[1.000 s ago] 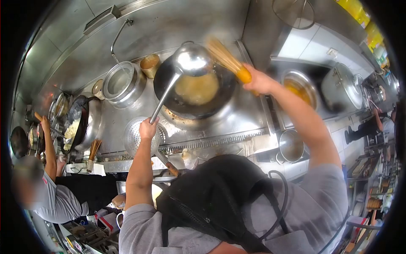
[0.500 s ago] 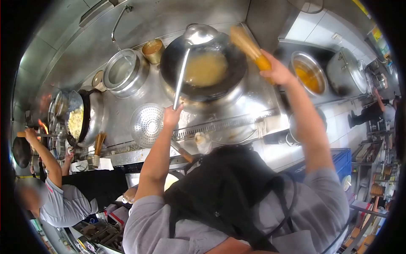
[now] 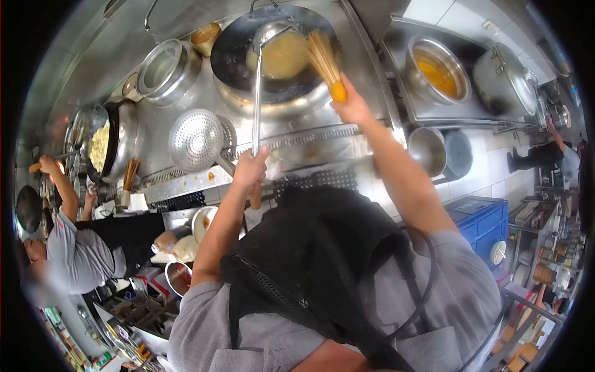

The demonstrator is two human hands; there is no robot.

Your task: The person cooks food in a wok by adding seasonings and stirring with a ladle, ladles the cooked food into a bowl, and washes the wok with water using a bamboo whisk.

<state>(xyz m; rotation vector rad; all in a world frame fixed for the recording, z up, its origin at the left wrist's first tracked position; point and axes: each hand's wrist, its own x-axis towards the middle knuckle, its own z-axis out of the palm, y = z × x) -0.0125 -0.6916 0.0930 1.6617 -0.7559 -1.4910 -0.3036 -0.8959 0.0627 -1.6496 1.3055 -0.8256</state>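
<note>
My left hand (image 3: pixel 249 168) is closed around the handle of a long steel ladle (image 3: pixel 258 99), whose wooden end sticks out below my fist. The ladle's bowl is in a black wok (image 3: pixel 228 65), at the edge of a cloudy yellowish liquid (image 3: pixel 286 57). In my closed right hand (image 3: pixel 354 106) is a bamboo wok brush (image 3: pixel 323 61) with a yellow grip. Its bristles point up and left, over the right side of the wok. A perforated skimmer (image 3: pixel 195 139) lies on the steel stove left of my left hand.
Left of the wok stand a metal pot (image 3: pixel 162 74) and a small tin (image 3: pixel 206 38). Another wok (image 3: pixel 124 139) is beside a co-worker (image 3: pixel 87 254). To the right are a bowl of orange liquid (image 3: pixel 439 71), a lidded pot (image 3: pixel 503 80) and a blue crate (image 3: pixel 476 220).
The ladle bowl has dropped from the wok's far rim to the liquid. My right hand has brought the brush inward and down over the wok. The camera view has shifted.
</note>
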